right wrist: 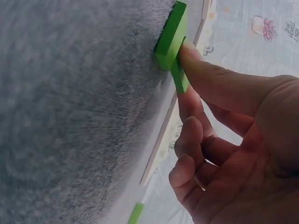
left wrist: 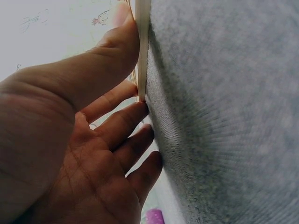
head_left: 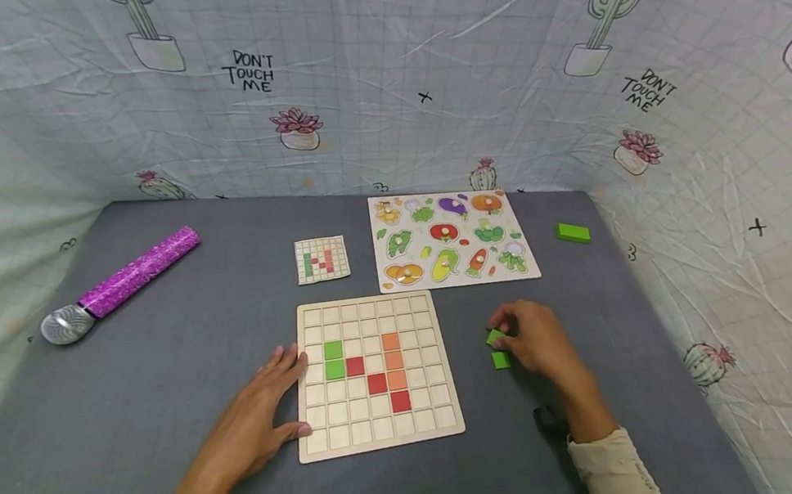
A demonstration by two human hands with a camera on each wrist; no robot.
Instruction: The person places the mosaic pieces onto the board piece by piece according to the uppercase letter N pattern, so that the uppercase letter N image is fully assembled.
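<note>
A wooden grid board [head_left: 384, 448] lies on the table, with two green, three orange and three red square tiles in its cells. My left hand [head_left: 257, 416] rests at the board's left edge, fingers spread and fairly straight, the thumb lower on the same edge. Right of the board, my right hand [head_left: 536, 337] pinches a green tile [right wrist: 180, 79] between thumb and index finger. A second green tile [head_left: 501, 360] lies on the table just below it; in the right wrist view this tile [right wrist: 171, 39] appears to touch the held one.
Behind the board lies a small pattern card [head_left: 322, 259] with coloured squares. A vegetable puzzle board [head_left: 386, 260] is at the back right, a green block [head_left: 573, 233] beyond it. To the left lies a purple glitter microphone [head_left: 139, 272]. Printed cloth [head_left: 375, 76] hangs around the table.
</note>
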